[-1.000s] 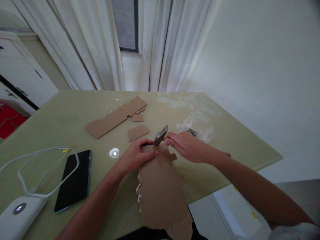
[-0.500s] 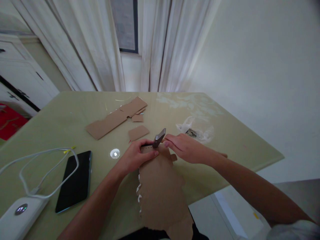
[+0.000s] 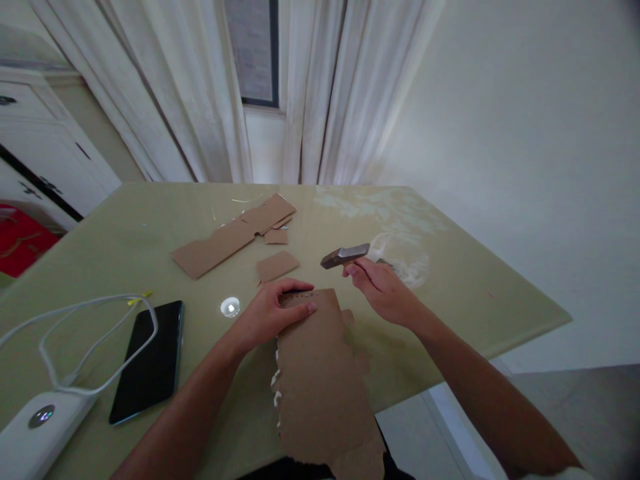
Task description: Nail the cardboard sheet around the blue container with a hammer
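A long brown cardboard sheet [image 3: 325,387] runs from the table toward my body, with a row of small dots along its far edge. White thread-like loops show down its left side. My left hand [image 3: 267,313] grips the far left corner, thumb on top and fingers along the edge. Off to the right, my right hand [image 3: 383,290] is closed around the handle of a hammer [image 3: 345,255]. The hammer's metal head is raised above the table, apart from the cardboard. Most of the handle is hidden by the hand.
Cut cardboard strips [image 3: 215,250] and a small cardboard piece [image 3: 277,265] lie beyond my left hand. A clear plastic bag [image 3: 407,260] is behind my right hand. A small white round object [image 3: 230,307], a phone [image 3: 147,363] and a white power bank [image 3: 45,433] with cable are at left.
My right hand has lifted the hammer off the cardboard's far edge, up and to the right. My left hand keeps its hold on the cardboard.
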Available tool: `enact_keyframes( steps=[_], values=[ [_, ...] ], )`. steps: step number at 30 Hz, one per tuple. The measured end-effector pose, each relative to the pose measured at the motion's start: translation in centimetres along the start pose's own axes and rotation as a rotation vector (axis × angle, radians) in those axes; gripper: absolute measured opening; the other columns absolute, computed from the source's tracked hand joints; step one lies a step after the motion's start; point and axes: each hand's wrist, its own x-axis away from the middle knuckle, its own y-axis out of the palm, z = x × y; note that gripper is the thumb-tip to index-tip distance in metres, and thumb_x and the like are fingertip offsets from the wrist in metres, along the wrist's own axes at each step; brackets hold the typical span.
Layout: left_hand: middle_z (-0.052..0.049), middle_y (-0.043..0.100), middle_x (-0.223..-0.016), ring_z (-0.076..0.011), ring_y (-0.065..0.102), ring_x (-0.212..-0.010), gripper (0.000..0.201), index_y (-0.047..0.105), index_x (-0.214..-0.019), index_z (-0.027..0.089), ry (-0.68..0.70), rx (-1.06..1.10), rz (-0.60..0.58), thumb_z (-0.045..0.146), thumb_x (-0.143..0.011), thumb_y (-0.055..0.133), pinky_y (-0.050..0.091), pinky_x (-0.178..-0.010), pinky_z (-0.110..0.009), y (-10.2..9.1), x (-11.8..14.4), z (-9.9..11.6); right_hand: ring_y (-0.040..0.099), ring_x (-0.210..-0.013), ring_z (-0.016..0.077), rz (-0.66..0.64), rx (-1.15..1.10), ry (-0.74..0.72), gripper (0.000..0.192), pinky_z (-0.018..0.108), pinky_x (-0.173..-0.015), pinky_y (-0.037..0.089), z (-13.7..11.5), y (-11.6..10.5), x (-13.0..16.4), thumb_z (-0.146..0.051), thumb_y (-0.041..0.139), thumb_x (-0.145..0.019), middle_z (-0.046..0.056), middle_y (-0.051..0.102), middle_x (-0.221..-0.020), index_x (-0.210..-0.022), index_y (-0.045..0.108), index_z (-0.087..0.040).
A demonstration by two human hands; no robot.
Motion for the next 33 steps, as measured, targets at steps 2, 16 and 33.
enact_keyframes(
  steps=[2,16,33],
  values=[
    [-0.007,0.082,-0.122,-0.0302,0.075,-0.111,0.044,0.082,-0.12,0.025,0.023,-0.012,0.008,0.052,-0.086,0.082,0.059,-0.1,-0.042,0.0,0.0,0.0,0.064,-0.075,0.019,0.069,0.048,0.069,0.041,0.029,-0.072,0.04,1.4,1.4,-0.6,-0.046,0.034,-0.115,0.003,0.071,-0.085,-0.104,0.065,-0.021],
    [-0.004,0.083,-0.116,-0.027,0.076,-0.105,0.036,0.085,-0.114,0.028,-0.008,0.003,-0.019,0.048,-0.084,0.084,0.056,-0.102,-0.039,-0.3,-0.1,0.0,0.075,-0.097,0.0273,-0.028,0.409,0.374,0.03,0.033,-0.078,0.046,5.0,8.2,-1.7,-0.045,0.044,-0.113,0.01,0.079,-0.11,-0.119,0.064,-0.023],
    [-0.004,0.085,-0.106,-0.0267,0.077,-0.097,0.035,0.086,-0.105,0.027,-0.078,-0.026,0.038,0.055,-0.084,0.082,0.059,-0.087,-0.035,0.0,-0.2,0.0,0.064,-0.109,0.0292,0.039,0.523,0.186,0.02,0.038,-0.093,0.048,5.7,9.0,-1.7,-0.033,0.059,-0.109,0.012,0.071,-0.112,-0.111,0.069,-0.017]
  ],
)
